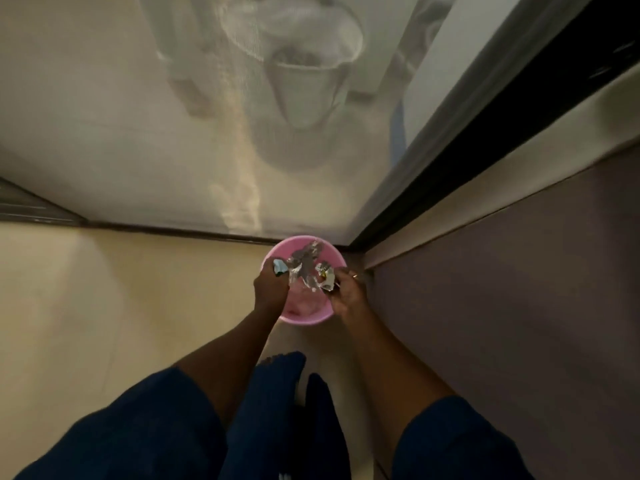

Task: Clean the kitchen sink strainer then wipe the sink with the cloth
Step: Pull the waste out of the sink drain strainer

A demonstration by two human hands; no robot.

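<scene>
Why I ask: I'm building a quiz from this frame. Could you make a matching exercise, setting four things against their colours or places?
Things:
1. bin
2. crumpled wrapper
3. left sleeve
4. floor

Descriptions:
a. dark blue
b. cream
c. pink, standing on the floor in the corner
d. silvery, held over the bin

Pairs: 1-c, 2-d, 3-a, 4-b.
</scene>
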